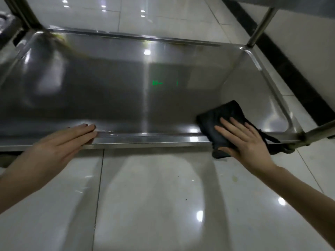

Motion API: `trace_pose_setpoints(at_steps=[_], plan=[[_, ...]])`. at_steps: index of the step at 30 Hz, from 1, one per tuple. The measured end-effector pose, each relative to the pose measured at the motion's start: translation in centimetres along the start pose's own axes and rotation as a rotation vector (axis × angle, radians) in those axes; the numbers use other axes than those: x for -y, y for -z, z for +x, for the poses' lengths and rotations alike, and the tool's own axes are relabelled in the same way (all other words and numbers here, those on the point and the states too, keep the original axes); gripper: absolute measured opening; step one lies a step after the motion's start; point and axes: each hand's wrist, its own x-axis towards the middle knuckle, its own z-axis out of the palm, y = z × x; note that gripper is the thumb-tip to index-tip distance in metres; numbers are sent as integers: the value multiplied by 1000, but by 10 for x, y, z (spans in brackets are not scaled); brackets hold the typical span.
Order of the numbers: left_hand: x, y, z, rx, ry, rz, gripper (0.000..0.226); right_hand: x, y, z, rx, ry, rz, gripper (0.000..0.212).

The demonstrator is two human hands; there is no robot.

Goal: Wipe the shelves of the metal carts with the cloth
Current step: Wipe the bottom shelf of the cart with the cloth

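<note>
Two hands are laid flat at the lower edge of the frame's middle. The right hand (245, 140), fingers straight, is pressed on the dark cloth (224, 122) draped over the shelf (126, 91) rim at lower right. The left hand (67, 140), fingers straight together, is rested on the near rim at left. Glossy floor tiles (154, 196) are seen below.

A stainless-steel cart shelf (112, 91) with a raised rim spans the view above a glossy tiled floor (154, 196). The right hand (243, 140) lies flat, fingers straight, on a folded dark cloth (223, 115) that drapes over the shelf's near rim by the near right corner, just beside a cart post (319, 131). The left hand (67, 140) rests open on the near rim at the left, well apart from the cloth.
</note>
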Motion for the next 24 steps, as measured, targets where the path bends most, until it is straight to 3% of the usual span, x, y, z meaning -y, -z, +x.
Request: trace_pose_setpoints(at_steps=[6,11,15,20,24], plan=[[1,-3,-17,-2,123,-29,98,85,-4,53,19,127,3,54],[6,-6,-19,-43,76,-56,90,187,-22,111,9,237,75,55],[44,-13,-35,-37,81,-129,78,153,-20,97,-32,284,17,52],[80,-6,-86,-103,203,-79,57,63,-1,57,122,208,-15,61],[66,0,-78,-172,214,-38,53,94,1,77,203,221,-34,63]])
